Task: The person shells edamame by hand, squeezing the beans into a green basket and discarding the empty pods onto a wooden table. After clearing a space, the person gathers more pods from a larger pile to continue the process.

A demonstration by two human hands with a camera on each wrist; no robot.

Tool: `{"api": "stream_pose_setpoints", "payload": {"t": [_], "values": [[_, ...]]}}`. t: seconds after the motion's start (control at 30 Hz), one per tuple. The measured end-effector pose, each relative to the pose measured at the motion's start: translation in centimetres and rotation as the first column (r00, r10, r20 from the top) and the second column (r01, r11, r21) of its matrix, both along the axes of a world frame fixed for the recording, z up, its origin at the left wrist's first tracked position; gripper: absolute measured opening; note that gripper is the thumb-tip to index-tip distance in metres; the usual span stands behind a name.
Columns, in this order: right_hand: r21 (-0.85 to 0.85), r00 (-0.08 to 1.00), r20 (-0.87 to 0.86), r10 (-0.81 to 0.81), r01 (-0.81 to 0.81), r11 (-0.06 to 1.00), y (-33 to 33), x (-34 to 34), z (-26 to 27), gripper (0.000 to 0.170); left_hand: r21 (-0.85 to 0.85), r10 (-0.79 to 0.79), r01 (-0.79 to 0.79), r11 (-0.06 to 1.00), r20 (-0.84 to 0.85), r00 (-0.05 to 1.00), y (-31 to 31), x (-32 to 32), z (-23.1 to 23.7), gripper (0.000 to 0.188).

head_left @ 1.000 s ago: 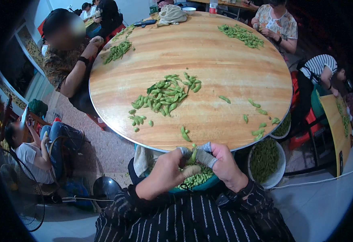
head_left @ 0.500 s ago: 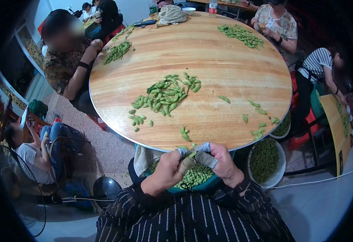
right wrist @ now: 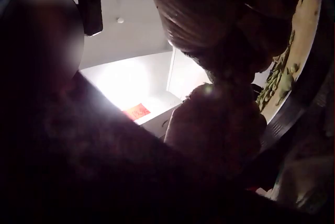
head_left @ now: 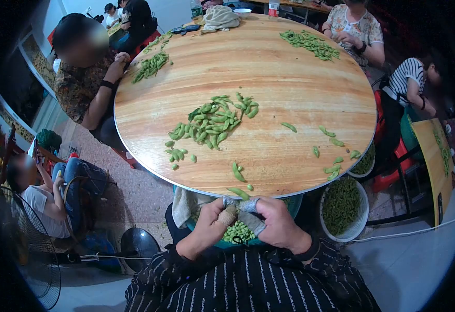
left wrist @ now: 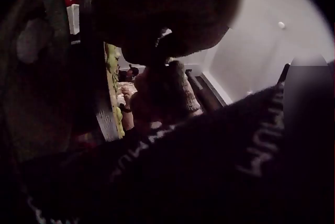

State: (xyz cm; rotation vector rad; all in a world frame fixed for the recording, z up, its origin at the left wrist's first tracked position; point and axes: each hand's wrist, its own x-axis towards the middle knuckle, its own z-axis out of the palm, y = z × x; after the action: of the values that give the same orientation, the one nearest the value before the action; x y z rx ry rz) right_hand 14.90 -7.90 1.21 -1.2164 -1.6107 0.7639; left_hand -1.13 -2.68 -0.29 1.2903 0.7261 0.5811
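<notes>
My left hand (head_left: 206,226) and right hand (head_left: 282,226) meet at the near edge of the round wooden table (head_left: 300,171). Worn cloth covers wrap the thumbs and index fingers, which are bent toward each other. Just beyond the fingertips, an edamame pod (head_left: 239,193) lies at the table edge. Below the hands, a green basin (head_left: 294,207) holds many shelled beans (head_left: 239,232). I cannot tell whether anything is pinched between the fingers. In the wrist views the left hand (left wrist: 167,14) and right hand (right wrist: 225,14) are mostly dark shapes.
A pile of edamame pods (head_left: 212,122) lies mid-table, with loose pods (head_left: 332,170) to the right. A white basket (head_left: 363,210) of pods stands on the floor at right. A fan (head_left: 35,260) is at lower left. Several people sit around.
A pod held between both hands a second ago no longer shows there. The hands have dropped slightly toward me, and the pod at the table edge is now in clear view.
</notes>
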Motion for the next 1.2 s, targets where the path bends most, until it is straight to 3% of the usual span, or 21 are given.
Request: {"api": "stream_pose_setpoints", "payload": {"t": [0.2,0.33,0.43,0.5,0.53,0.6,0.63,0.67,0.73,0.77,0.87,0.9,0.97,1.0,1.1,1.2], "values": [[0.054,0.995,0.101,-0.01,0.004,0.999,0.0,-0.7,-1.3,0.019,-0.207,0.011,-0.014,0.978,-0.019,1.0,0.0,-0.3,-0.3,0.025],[0.017,0.999,0.045,-0.023,0.022,1.0,0.0,-0.7,-1.3,0.016,-0.32,0.039,-0.024,0.947,0.043,0.998,0.1,-0.2,0.1,0.026],[-0.028,0.991,-0.058,-0.119,0.117,0.993,0.0,0.2,-0.7,0.017,-0.228,0.085,-0.064,0.972,0.081,0.993,0.2,0.6,1.4,0.025],[-0.034,0.963,-0.16,-0.215,0.213,0.977,0.2,2.1,0.0,0.019,0.141,0.108,-0.104,0.985,-0.018,0.994,1.3,0.4,0.4,0.024],[-0.034,0.95,-0.066,-0.306,0.304,0.952,0.3,3.6,0.6,0.021,0.323,0.131,-0.104,0.941,-0.062,0.989,1.9,0.3,0.2,0.024],[-0.014,0.863,0.126,-0.489,0.494,0.869,0.4,6.9,1.8,0.023,0.527,0.171,0.026,0.849,-0.322,0.931,2.3,0.7,1.6,0.026],[0.009,0.788,0.223,-0.574,0.587,0.81,0.4,8.0,2.2,0.023,0.605,0.213,0.11,0.789,-0.437,0.874,2.4,0.9,2.2,0.028],[-0.001,0.766,0.249,-0.592,0.612,0.791,0.0,8.6,2.4,0.023,0.774,0.251,0.216,0.595,-0.435,0.865,2.8,1.1,1.8,0.029],[-0.017,0.719,0.305,-0.625,0.66,0.751,-0.6,9.4,2.5,0.024,0.816,0.235,0.345,0.463,-0.489,0.84,3.5,1.4,0.1,0.029],[-0.028,0.765,0.239,-0.598,0.622,0.783,-0.8,9.1,2.1,0.024,0.824,0.231,0.408,0.393,-0.518,0.824,3.7,1.4,-0.3,0.029],[-0.074,0.883,0.024,-0.469,0.47,0.88,-1.4,7.6,0.3,0.026,0.779,0.212,0.407,0.477,-0.551,0.807,3.8,1.6,0.3,0.023],[-0.131,0.924,0.04,-0.38,0.382,0.915,-1.7,6.7,0.9,0.024,0.758,0.205,0.407,0.509,-0.566,0.798,3.8,1.5,0.3,0.022],[-0.227,0.956,-0.158,-0.247,0.209,0.951,-1.5,5.0,0.4,0.023,0.44,-0.04,0.196,0.877,-0.338,0.94,3.8,1.0,0.1,0.022],[-0.263,0.952,-0.232,-0.202,0.138,0.955,-1.2,4.4,0.4,0.023,0.195,-0.098,0.131,0.972,-0.168,0.981,3.7,0.9,0.1,0.022],[-0.325,0.904,-0.419,-0.082,-0.065,0.943,-0.4,2.9,0.2,0.023,-0.144,-0.086,0.092,0.985,0.046,0.995,2.5,1.0,1.8,0.024],[-0.326,0.852,-0.523,-0.023,-0.175,0.929,0.1,2.2,0.3,0.021,-0.12,-0.224,0.229,0.966,0.05,0.973,2.4,0.7,2.9,0.023]]}}
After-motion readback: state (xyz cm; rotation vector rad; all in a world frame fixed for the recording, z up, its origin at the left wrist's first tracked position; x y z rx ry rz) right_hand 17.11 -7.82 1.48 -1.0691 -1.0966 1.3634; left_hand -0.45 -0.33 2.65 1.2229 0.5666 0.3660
